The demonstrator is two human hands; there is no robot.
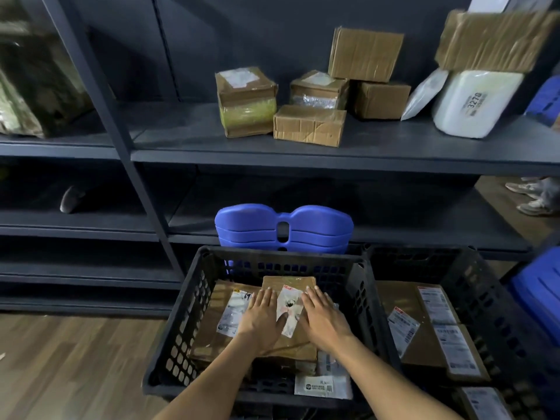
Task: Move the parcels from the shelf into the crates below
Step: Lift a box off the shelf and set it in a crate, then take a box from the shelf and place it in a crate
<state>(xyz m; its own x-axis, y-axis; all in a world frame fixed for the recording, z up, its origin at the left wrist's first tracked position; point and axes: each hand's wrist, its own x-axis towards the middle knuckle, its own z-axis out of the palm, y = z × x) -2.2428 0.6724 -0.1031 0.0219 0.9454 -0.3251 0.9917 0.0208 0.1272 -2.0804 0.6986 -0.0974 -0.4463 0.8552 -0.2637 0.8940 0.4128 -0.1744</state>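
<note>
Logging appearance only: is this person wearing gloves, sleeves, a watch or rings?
No. The left hand and right hand are bare: no gloves, rings or watch visible. No sleeve shows anywhere up to the frame edge.

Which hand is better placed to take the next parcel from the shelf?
Probably the right hand. It and the left hand rest flat on a parcel in the crate, but the boxes on the shelf lie up and rightward.

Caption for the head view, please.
Left hand and right hand flat on a parcel in a black crate; boxes on shelf.
</note>
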